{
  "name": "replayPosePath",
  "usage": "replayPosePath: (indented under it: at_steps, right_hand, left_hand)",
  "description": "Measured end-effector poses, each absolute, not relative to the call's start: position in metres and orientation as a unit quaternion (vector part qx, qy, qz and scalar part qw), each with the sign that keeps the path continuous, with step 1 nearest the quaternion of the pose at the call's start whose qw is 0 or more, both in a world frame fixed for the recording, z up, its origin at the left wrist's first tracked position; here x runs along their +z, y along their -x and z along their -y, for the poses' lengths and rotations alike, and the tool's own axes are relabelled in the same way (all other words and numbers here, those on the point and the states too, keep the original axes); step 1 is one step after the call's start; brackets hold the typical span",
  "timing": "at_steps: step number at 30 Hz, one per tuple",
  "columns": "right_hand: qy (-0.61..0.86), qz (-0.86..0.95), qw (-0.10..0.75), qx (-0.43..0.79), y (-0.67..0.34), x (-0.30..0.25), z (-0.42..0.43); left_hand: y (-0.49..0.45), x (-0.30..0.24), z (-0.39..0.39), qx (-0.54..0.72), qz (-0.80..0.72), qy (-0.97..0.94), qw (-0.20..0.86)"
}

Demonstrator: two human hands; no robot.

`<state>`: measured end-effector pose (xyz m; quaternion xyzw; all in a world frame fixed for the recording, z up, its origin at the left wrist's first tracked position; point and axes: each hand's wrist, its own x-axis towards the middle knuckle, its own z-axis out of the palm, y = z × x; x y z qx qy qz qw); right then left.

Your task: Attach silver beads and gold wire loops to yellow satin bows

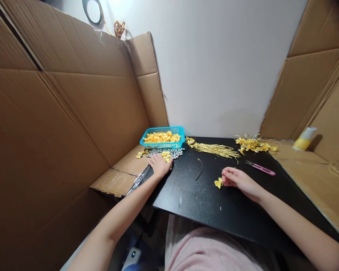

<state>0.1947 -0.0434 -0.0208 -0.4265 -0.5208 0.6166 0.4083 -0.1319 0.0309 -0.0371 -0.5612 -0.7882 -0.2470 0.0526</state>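
Note:
My left hand [160, 165] lies at the pile of small silver beads [177, 152], palm down with its fingers apart. Some yellow ribbon bows [166, 156] sit among the beads, right by its fingertips. Over the right part of the table my right hand [235, 181] is closed in a pinch on a single yellow bow [218, 183], which hangs out to the left of the fingers. A thin dark cord [199, 169] lies curved on the table between the two hands. Pink thread snips [260, 168] rest to the right, beyond my right hand.
Behind the beads stands a blue basket [182, 131] filled with yellow bows. A bundle of gold cords [214, 149] lies at the back of the black table [192, 203]. More tied bows [251, 145] are heaped at right, near a thread cone [304, 139]. Cardboard walls [81, 105] flank both sides.

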Motion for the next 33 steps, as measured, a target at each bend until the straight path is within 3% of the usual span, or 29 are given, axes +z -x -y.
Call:
replayPosePath:
  at_steps: [16, 33]
  right_hand:
    - [0.431, 0.516, 0.413, 0.614, -0.193, -0.022, 0.043]
    - [0.428, 0.527, 0.409, 0.61, -0.193, -0.02, 0.044]
  left_hand:
    - [0.153, -0.04, 0.003, -0.224, 0.757, 0.612, 0.039]
    - [0.149, -0.044, -0.041, -0.246, 0.767, 0.59, 0.058]
